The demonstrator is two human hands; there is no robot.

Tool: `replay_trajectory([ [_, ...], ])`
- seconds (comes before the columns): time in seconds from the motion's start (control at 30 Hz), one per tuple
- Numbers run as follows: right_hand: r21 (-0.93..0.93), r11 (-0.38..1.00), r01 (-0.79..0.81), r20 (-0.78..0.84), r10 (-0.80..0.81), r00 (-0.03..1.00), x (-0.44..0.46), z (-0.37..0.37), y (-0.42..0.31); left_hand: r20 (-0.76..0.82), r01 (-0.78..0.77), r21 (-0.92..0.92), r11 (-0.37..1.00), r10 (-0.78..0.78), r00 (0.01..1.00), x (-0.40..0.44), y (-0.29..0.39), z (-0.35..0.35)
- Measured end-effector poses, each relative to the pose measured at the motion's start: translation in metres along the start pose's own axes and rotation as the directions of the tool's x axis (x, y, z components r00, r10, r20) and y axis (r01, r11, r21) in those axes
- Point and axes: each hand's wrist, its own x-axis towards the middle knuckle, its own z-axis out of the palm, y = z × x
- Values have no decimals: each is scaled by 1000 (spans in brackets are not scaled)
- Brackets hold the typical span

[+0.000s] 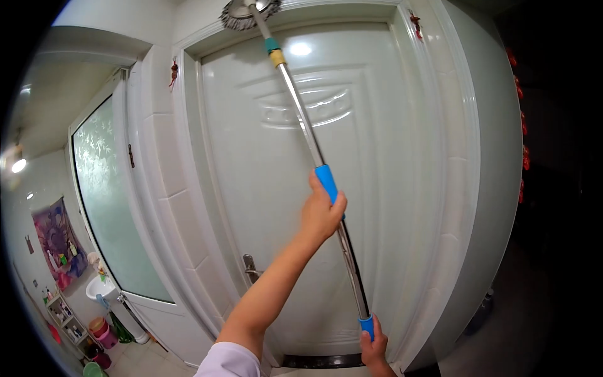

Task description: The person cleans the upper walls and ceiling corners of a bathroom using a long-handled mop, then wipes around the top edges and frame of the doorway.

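A long-handled mop (pixel 301 112) slants up across a closed pale door (pixel 251 169). Its round head with grey fringe (pixel 239 22) is at the top of the door frame, partly cut off by the view's upper edge. My left hand (pixel 323 210) wraps around the upper blue grip of the pole, about midway along it. Lower down, my right hand (pixel 375 345) closes on the blue grip at the pole's bottom end. Green and yellow collars sit on the pole below the head.
Left of the door, a frosted glass door (pixel 119 188) stands ajar by a washroom with a sink (pixel 100 289), a shelf rack (pixel 68 323) and buckets (pixel 103 336). A metal door handle (pixel 250 265) is beside my left forearm. Red ornaments (pixel 174 73) hang on the wall.
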Motion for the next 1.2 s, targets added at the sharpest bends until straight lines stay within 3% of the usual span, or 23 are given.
replay_trajectory([
  [0.07, 36, 999, -27, -11, 28, 1000, -4, -10, 10, 18, -21, 30, 999, 20, 1000, 1, 20, 18],
  [0.17, 140, 987, -72, -26, 77, 997, -6, -26, 4, 166, -44, 98, 994, 28, 986, 7, 53, 46],
  [0.53, 469, 878, -91, -32, 119, 992, 15, -66, -21, 338, -246, 195, 949, 171, 926, 44, 147, 113],
  [0.83, 660, 725, -196, 219, 63, 974, 7, -10, -29, 264, -244, 324, 914, 160, 951, 39, 113, 70],
  [1.2, 635, 742, -215, 335, -14, 942, -3, 46, -26, 173, -122, 370, 921, 60, 983, 27, 49, 8],
])
